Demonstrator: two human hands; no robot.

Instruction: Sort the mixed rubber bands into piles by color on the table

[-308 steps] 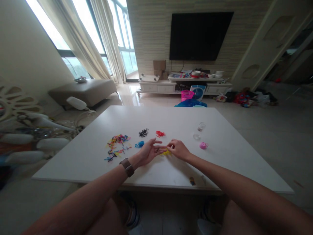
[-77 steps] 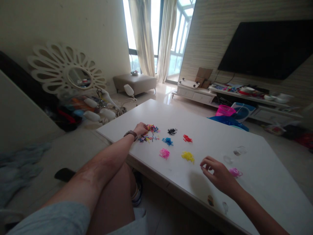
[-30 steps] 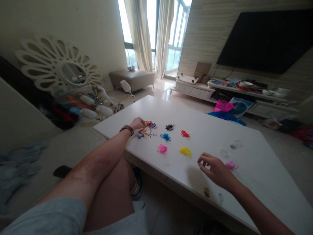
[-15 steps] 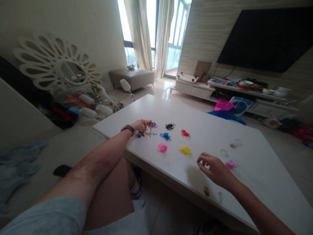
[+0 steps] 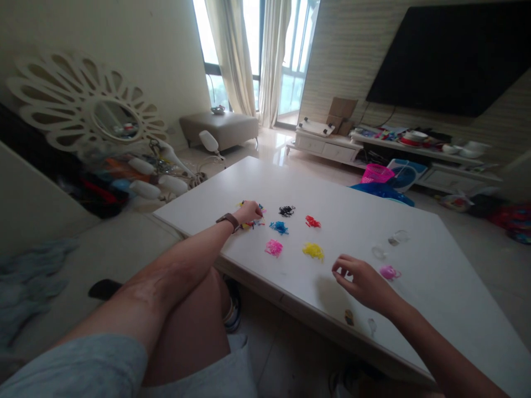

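Observation:
My left hand [image 5: 250,211], with a brown watch [image 5: 228,219] on the wrist, is above a mixed heap of small coloured bands [image 5: 248,225] and hides part of it. Its fingers are pinched together; what is between them is too small to make out. To its right are sorted heaps of black bands [image 5: 286,211], blue bands [image 5: 279,227], red bands [image 5: 312,221], pink bands [image 5: 274,248] and yellow bands [image 5: 313,251]. My right hand [image 5: 357,278] hovers right of the yellow heap, thumb apart from loosely curled fingers, holding nothing visible.
On the white table [image 5: 290,182], a pink object [image 5: 390,272] and clear round containers [image 5: 379,252] lie beyond my right hand. A small yellow-and-dark figure [image 5: 349,317] and a clear piece [image 5: 372,327] sit by the near edge. A pink basket [image 5: 376,173] stands behind the table.
My left hand has shifted slightly right over the mixed heap, uncovering some bands at its left. My right hand has stayed nearly still. The view has tilted slightly.

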